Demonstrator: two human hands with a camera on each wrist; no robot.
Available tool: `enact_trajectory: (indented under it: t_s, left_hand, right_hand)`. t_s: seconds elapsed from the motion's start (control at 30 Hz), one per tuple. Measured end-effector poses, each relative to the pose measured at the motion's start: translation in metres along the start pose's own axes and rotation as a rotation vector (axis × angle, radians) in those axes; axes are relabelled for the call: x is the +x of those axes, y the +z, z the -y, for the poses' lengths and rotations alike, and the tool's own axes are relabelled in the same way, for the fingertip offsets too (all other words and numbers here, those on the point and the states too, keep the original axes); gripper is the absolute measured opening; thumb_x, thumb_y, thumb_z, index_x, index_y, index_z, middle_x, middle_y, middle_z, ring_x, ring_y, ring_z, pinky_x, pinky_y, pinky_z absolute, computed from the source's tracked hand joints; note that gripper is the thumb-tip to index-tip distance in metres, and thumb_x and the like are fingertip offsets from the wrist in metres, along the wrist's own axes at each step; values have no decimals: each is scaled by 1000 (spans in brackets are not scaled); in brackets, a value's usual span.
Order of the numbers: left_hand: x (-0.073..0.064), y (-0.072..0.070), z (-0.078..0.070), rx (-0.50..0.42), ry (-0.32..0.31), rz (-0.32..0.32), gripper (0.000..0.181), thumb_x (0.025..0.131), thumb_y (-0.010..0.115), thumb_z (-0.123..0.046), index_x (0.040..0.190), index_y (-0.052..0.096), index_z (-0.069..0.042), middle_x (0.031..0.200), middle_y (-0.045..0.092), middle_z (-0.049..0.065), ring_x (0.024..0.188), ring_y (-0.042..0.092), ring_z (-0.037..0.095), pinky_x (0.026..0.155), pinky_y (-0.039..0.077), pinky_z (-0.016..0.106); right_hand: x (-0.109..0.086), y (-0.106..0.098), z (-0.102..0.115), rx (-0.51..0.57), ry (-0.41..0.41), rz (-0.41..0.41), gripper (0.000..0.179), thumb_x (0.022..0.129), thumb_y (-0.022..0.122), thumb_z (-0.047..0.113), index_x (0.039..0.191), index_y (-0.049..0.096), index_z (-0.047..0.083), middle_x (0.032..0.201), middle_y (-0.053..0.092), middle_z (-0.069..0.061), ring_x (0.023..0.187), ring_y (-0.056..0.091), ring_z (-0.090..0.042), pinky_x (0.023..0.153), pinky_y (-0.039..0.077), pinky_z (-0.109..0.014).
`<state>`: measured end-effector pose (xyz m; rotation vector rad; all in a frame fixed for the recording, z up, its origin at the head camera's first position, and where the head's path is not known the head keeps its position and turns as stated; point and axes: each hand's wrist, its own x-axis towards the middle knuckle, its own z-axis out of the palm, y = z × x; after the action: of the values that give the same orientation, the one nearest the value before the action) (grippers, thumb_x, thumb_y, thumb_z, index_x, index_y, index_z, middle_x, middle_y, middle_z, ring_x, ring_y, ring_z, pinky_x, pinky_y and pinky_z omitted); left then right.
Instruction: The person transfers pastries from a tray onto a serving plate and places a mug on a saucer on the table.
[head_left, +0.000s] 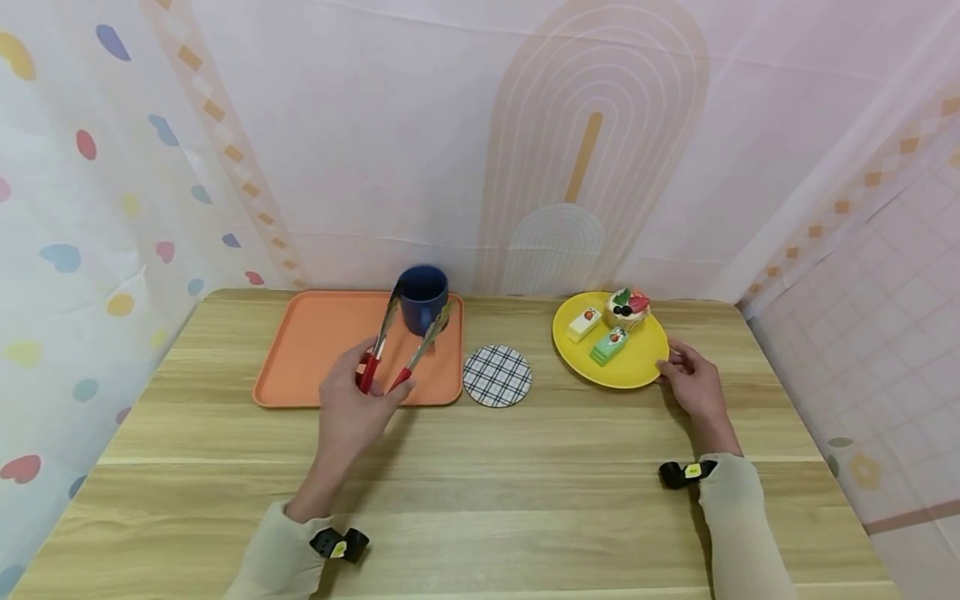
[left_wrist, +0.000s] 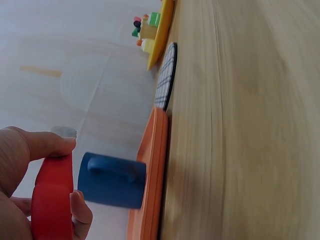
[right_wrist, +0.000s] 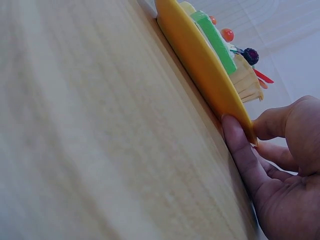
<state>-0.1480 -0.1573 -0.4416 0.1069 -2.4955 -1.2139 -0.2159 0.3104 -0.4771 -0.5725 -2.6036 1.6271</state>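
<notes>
My left hand [head_left: 358,417] grips red-handled tongs [head_left: 405,375], whose metal arms are spread and point away from me over the orange tray [head_left: 315,350]. Near their tips a dark blue mug [head_left: 424,304] stands upright on the tray. At the right, my right hand [head_left: 692,379] pinches the near right rim of a yellow plate [head_left: 637,371]. On that plate sit a cream-coloured cake slice [head_left: 583,325], a green cake slice [head_left: 609,346] and a fruit-topped cupcake [head_left: 627,310]. In the right wrist view, thumb and fingers [right_wrist: 270,122] close on the plate's edge.
A round checked coaster [head_left: 497,377] lies on the wooden table [head_left: 525,500] between tray and plate. Patterned curtains [head_left: 375,150] hang behind the table's back edge and along both sides.
</notes>
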Motion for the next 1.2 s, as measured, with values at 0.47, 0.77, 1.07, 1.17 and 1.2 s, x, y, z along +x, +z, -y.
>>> enact_trajectory:
  t_s: [0.47,0.77,1.07,1.17,1.2]
  left_hand:
    - [-6,-24,22,17,-100,-44,77,79,90,-26,147,55,-12,118,61,15,70,59,14,60,47,21]
    - [-12,-39,36,50,-162,-42,76,80,89,-24,147,54,-15,119,63,16,65,58,9,60,46,21]
    - [-18,-53,52,30,-225,-26,80,82,88,-27,151,50,-15,125,61,20,62,57,0,53,46,23]
    - [-19,-57,56,46,-244,-16,81,82,88,-30,152,49,-15,121,62,20,63,57,2,55,46,23]
    - [-20,-58,57,51,-251,-12,81,82,87,-30,152,49,-14,119,63,20,63,57,3,56,46,24]
  right_hand:
    - [0,-1,-2,-4,-15,-2,54,105,56,13,157,41,10,130,56,-17,89,58,-2,75,55,-13]
    - [0,1,-4,39,-29,17,54,104,57,10,155,43,6,121,56,-14,87,58,-1,74,56,-14]
    - [2,2,-5,43,-16,-8,53,103,58,9,154,45,8,121,56,-13,89,58,-4,73,56,-14]
    - [2,1,-6,30,-19,0,53,104,57,11,156,44,9,125,55,-14,90,57,-4,74,56,-13]
    - [2,0,-6,26,-23,2,53,104,57,11,156,43,9,125,55,-14,90,57,-3,75,56,-13]
